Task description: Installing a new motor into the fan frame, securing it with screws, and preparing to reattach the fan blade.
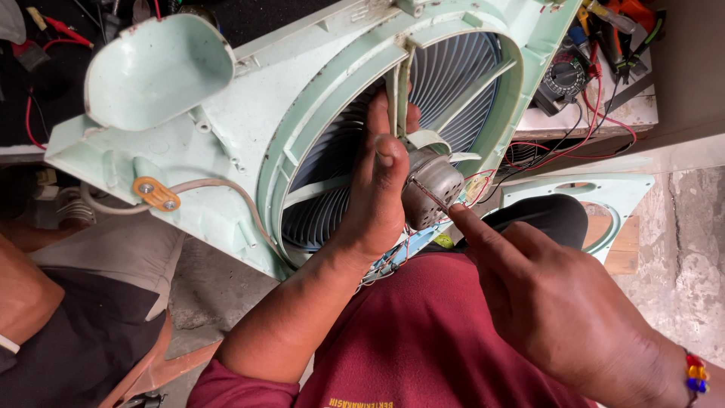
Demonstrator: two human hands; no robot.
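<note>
- A pale green box-fan housing [226, 151] lies tilted across the lap of a person in a maroon shirt [423, 340], its round opening showing a grey-blue slatted grille [453, 83].
- The small grey motor [429, 189] sits at the centre of the housing's opening, carried on the green cross-struts, with thin red wires [477, 185] running off its lower right side.
- The left hand [381, 189] reaches up into the opening, fingers wrapped round a strut and thumb pressed flat just left of the motor; its grip is closed on the frame beside the motor, touching the motor's casing.
- The right hand [559, 310] comes in from below right of the motor, index finger stretched out with its tip touching the motor's lower edge where the wires meet; the other fingers are curled in and it holds nothing.
- A beaded bracelet [696, 374] circles the right wrist.
- Left of the motor, on the housing's flat panel, a beige cable [204, 185] runs under an orange clamp [156, 193].
- Above right of the motor, a surface carries a black multimeter [565, 78], pliers and red leads.
- Right of the motor, a second green panel [604, 198] lies on the floor.
</note>
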